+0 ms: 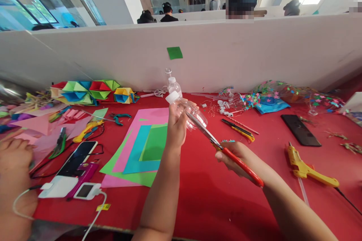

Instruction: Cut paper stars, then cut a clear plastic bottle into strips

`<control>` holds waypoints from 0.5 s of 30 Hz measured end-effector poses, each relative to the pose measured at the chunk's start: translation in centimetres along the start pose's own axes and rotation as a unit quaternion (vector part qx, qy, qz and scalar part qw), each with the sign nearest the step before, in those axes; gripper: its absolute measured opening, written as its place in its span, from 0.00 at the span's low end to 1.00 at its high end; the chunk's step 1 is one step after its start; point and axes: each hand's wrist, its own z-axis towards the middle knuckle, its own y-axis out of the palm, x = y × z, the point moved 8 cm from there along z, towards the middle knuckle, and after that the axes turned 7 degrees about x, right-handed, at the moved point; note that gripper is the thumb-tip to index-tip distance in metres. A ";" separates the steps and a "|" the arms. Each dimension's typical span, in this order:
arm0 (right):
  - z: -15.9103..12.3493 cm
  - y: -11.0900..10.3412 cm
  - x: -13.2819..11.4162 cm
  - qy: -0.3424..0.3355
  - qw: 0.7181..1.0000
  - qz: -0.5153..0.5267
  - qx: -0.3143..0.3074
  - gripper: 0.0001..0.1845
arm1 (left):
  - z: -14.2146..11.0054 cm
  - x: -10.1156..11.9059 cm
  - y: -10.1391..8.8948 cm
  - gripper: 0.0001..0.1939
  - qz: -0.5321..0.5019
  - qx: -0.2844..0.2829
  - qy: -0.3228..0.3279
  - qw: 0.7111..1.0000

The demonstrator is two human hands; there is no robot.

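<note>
My left hand [178, 120] is wrapped round a clear plastic bottle [199, 117] with a white cap, tilted with its cap toward the upper left. In my right hand [236, 156] are red-handled scissors [240, 163], their blades pointing up and left against the bottle's side. Whether the blades cut into the plastic I cannot tell. Behind the held bottle stands another small capped bottle [173, 84]. Under my left forearm lie stacked pink, green and blue paper sheets [135, 148].
To the right are a yellow glue gun [304, 165], a black phone [301, 130], a utility knife [237, 130] and star-filled bottles [270, 92]. Folded paper shapes [90, 91], pliers [119, 119] and another phone [77, 158] are left. Another person's hand [15, 154] rests far left. A partition [118, 56] edges the table.
</note>
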 end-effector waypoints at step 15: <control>0.1 0.0 -0.8 0.001 1.000 0.012 -0.002 0.27 | 0.2 0.0 -0.1 0.12 0.024 -0.049 0.059 0.997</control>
